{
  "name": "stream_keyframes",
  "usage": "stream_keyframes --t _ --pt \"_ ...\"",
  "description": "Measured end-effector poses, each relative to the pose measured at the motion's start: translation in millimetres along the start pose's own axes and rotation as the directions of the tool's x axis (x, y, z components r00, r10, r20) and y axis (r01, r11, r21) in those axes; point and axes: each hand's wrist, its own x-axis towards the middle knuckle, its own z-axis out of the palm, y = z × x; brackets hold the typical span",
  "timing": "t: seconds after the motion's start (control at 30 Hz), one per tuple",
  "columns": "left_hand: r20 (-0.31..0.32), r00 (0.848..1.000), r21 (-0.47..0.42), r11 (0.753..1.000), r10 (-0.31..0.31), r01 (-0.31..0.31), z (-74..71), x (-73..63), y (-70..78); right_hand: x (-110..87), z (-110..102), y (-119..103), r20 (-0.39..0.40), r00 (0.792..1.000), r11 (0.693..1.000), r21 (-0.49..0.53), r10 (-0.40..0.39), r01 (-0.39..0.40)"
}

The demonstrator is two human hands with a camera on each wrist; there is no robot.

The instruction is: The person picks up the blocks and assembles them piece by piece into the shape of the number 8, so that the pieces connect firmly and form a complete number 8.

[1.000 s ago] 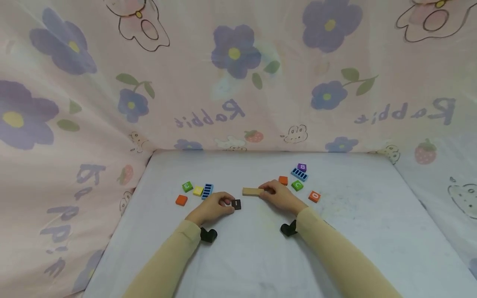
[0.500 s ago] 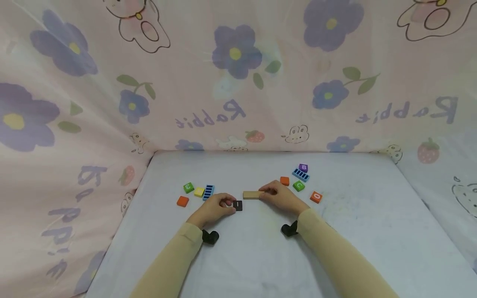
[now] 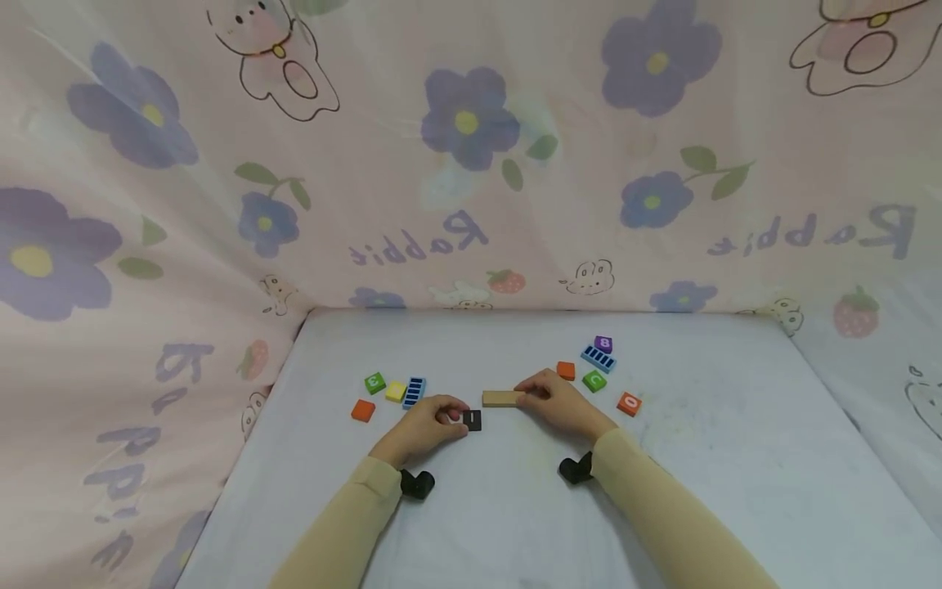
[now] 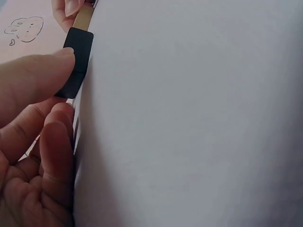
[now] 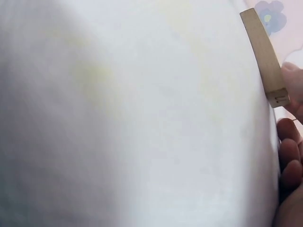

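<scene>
a printed curtain [image 3: 324,180] hangs beyond the wooden block [image 3: 498,399], and a white-covered table [image 3: 486,523] spreads beneath it. tan sleeves [image 3: 334,523] reach in from the near side, one to either side of the block. the left hand [image 3: 423,425], left of the block and slightly nearer, pinches a black tile [image 3: 473,420] between thumb and fingers; the right hand [image 3: 562,403] pinches the block's right end, its lower fingers curled in. the block appears to lie flat between the two hands. the likeliest mishap is a bump: the black tile sits just off the block's near left corner, whether touching cannot be told, and an uneven push from either hand could knock the pair askew. gripped at one end only, the block could also swing its left end if that pinch slackened.

a blue barred strip [image 3: 414,393] lies left of the block, close to the left hand; a second blue strip [image 3: 598,358] lies beyond it to the right. smallest are the squares: left of the block, a yellow square [image 3: 395,392], a green "3" [image 3: 375,383] and a plain orange square [image 3: 363,411]; right of it, another orange square [image 3: 566,370], a second green square [image 3: 594,380], an orange "0" [image 3: 629,403] and a purple "8" [image 3: 603,343]. the first blue strip and that nearer orange square would probably obstruct hands sliding outward from the block.
</scene>
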Motion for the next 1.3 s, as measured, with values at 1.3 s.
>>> stream_keyframes --t 1.3 --pt "0.008 1.0 -0.009 1.0 0.023 -0.023 -7.2 2.5 -4.0 0.0 6.6 -11.6 0.002 1.0 0.999 0.033 -0.002 0.002"
